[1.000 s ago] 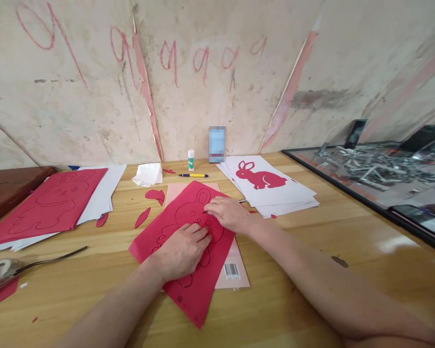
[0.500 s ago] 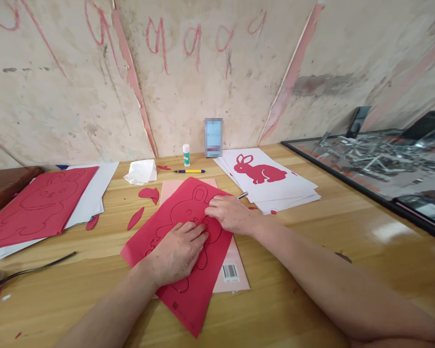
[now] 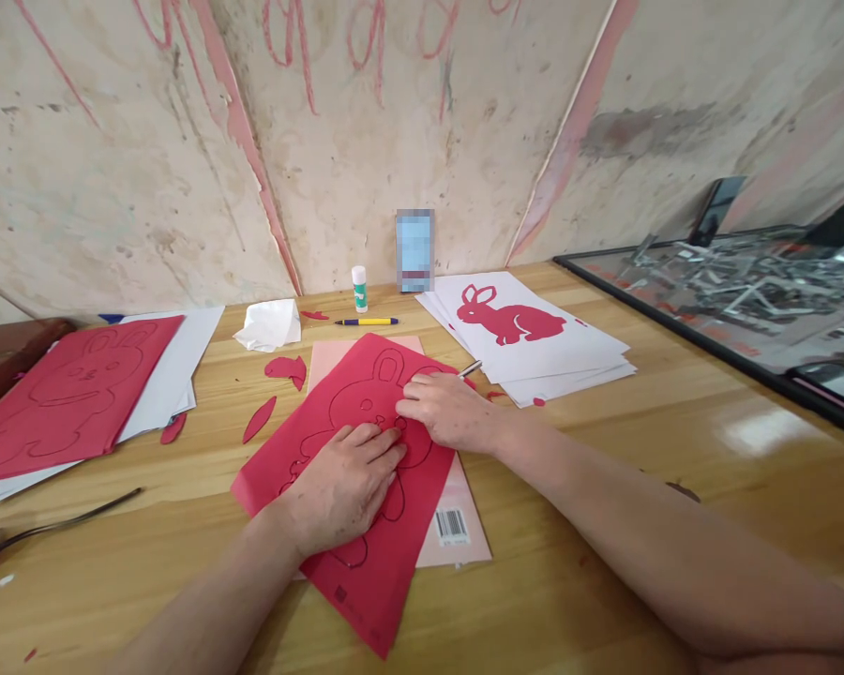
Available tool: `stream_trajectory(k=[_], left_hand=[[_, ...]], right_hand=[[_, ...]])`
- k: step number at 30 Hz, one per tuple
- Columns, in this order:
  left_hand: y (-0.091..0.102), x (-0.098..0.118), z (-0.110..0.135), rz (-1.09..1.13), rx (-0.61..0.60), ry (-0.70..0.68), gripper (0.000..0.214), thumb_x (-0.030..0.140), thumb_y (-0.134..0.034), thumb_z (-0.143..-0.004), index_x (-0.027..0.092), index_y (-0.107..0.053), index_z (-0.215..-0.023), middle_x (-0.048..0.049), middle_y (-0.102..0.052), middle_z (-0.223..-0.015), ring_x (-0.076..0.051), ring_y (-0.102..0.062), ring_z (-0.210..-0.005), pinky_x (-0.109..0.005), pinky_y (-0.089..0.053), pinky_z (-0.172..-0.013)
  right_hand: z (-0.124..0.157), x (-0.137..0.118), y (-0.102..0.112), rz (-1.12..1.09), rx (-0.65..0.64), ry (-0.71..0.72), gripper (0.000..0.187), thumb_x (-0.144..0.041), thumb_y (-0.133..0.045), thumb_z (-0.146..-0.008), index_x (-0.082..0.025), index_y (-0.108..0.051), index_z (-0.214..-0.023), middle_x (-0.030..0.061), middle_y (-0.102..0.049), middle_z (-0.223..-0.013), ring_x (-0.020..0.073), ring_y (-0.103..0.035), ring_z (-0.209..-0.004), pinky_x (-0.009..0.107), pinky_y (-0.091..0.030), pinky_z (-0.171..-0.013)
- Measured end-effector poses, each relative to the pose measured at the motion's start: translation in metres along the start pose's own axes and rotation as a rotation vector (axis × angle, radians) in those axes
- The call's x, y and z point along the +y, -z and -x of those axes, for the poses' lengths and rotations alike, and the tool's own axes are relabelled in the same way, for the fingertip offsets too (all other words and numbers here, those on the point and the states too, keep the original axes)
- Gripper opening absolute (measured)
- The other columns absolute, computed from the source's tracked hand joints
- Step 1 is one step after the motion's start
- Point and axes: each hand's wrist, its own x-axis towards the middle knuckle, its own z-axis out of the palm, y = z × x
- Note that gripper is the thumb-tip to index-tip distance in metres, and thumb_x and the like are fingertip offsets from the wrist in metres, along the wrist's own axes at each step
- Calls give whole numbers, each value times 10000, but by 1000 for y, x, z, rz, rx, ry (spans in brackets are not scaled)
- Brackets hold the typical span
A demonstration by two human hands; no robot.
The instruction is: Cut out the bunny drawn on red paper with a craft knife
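A red paper sheet (image 3: 394,591) with a printed rabbit outline lies at a slant in front of me, on top of a pink booklet (image 3: 473,548) with a barcode. My left hand (image 3: 348,478) rests flat on the middle of the sheet, fingers stretched and close together. Just to the upper right, my right hand (image 3: 446,408) is closed, low over the rabbit's head. From behind its knuckles sticks the end of a slim silver pen-shaped tool (image 3: 471,368); the tip is hidden under the fingers.
White sheets (image 3: 569,370) bearing a red rabbit cutout (image 3: 517,319) lie at right. Behind are a glue stick (image 3: 359,291), a yellow-blue pen (image 3: 367,322), crumpled tissue (image 3: 268,325) and a phone (image 3: 414,248). Red scraps (image 3: 260,419) and more red sheets (image 3: 77,394) lie left.
The view has tilted down slightly, so the wall and the things at the back sit higher. Both hands stay at nearly the same place on the red sheet.
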Motion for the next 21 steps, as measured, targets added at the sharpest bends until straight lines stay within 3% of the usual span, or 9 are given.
stream_trajectory(k=[21], left_hand=[[2,0,1,74,-8,37,337,182,-406,-924,151,-562,-1221,-96,-601,-1227,-258,-526,-1065,-447,-494,-875]], right_hand=[[-5,0,3,45,7,82,201,-111,-429,-869,-166,-622,-880,54,-613,-832,200,-483,-822,335,-262,-657]])
